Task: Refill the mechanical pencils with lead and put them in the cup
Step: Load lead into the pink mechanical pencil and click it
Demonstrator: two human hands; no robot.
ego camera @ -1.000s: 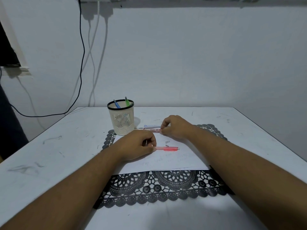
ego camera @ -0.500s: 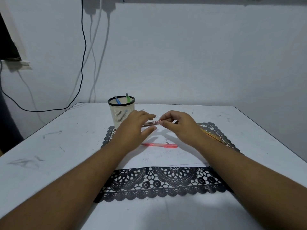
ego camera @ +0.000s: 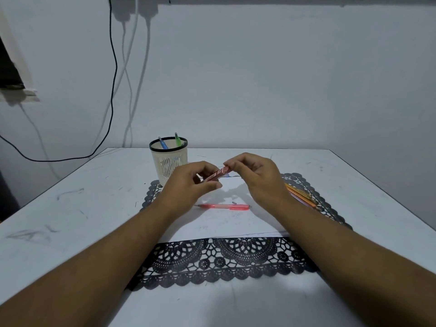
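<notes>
At the upper left of the frame we are seeing a black cable (ego camera: 114, 74) and pale cables (ego camera: 141, 74) hanging down the wall. Below them the white surface (ego camera: 70, 208) is filling the lower half of the frame, carrying a black lace mat (ego camera: 224, 263) with a white sheet of paper (ego camera: 224, 223) lying on top of it.

Left of centre, the cream mesh cup (ego camera: 169, 161) with a black rim is standing upright at the far left corner of the mat. A blue pencil (ego camera: 162, 143) and a green pencil (ego camera: 177, 139) are standing inside it, tips leaning outward.

At centre, the left hand (ego camera: 188, 185) is hovering above the paper with its fingers (ego camera: 213, 185) curled, pinching the lower left end of the red lead case (ego camera: 215, 175). The case is tilting upward to the right, clear of the paper. The right hand (ego camera: 257, 178) is holding its upper right end, thumb and fingers (ego camera: 232, 164) closed on it.

Below the two hands, a pink mechanical pencil (ego camera: 224, 206) is lying flat on the paper, running left to right, touched by neither hand.

Right of centre, a bundle of orange and yellow pencils (ego camera: 302, 197) is lying on the mat, partly hidden behind the right wrist; we cannot tell how many there are.
</notes>
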